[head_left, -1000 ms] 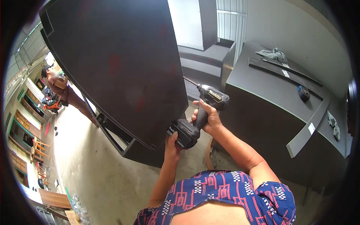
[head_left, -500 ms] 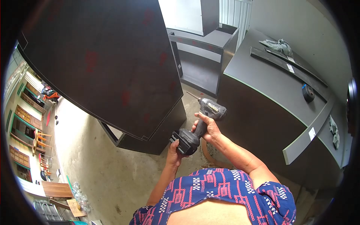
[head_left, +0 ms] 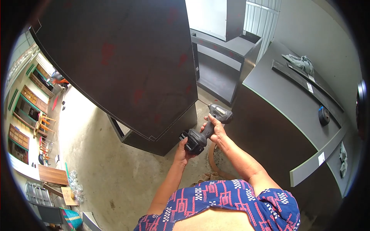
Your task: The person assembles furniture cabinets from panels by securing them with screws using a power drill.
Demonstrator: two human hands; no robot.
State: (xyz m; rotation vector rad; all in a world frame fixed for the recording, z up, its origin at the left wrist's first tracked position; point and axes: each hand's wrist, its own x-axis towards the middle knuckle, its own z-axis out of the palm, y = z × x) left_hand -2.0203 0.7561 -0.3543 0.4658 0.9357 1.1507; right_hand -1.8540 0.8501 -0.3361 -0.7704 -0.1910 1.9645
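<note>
A black cordless impact driver (head_left: 221, 112) is in both of my hands, in front of my chest. My right hand (head_left: 216, 131) is wrapped round its grip, just below the motor housing. My left hand (head_left: 182, 153) holds the battery (head_left: 194, 141) at the base, the thumb pressed on its side. The nose points up and left, towards the gap between dark cabinets; only a short tip shows ahead of it. To the left of the driver stands a large dark cabinet (head_left: 127, 73) with reddish marks on its panel.
At right, a dark worktop (head_left: 281, 88) bears long strips (head_left: 293, 77), a tape measure (head_left: 324, 115), a grey cloth (head_left: 301, 63) and a loose panel (head_left: 319, 158). An open cabinet frame (head_left: 217, 73) stands behind. Footwear (head_left: 208, 176) and a curved brown strip (head_left: 212, 158) lie on the floor.
My view has shifted, so the cabinets sit further right in it. The driver has turned slightly, and its long bit, plain before, hardly shows now. Both hands keep their hold.
</note>
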